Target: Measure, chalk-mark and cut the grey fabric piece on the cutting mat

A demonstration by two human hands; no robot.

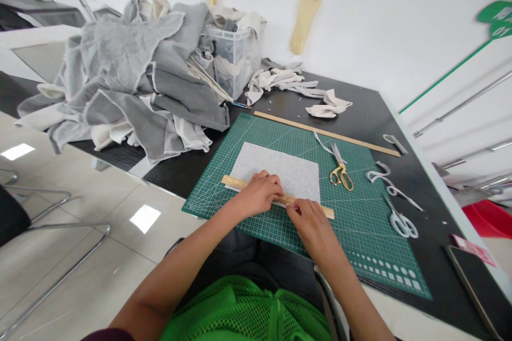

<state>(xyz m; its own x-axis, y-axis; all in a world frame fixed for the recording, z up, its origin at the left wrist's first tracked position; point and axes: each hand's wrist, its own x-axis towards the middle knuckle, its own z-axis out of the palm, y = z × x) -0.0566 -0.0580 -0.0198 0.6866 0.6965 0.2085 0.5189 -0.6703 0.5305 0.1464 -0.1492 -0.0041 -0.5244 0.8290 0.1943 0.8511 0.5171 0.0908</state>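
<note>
1. Rests bent fingers of left hand and right hand on short ruler, near front edge of cutting mat; cannot tell whether pinching or only pressing.
2. Could skew the short ruler through uneven pressure.
3. Might ruck grey fabric, beneath it on the mat's left part, by dragging sideways.
4. Could snag the fabric on gold-handled scissors, towards the mat's right, if sliding it that way.
5. Might topple cloth pile, beyond the mat's left edge, if bumped.
</note>
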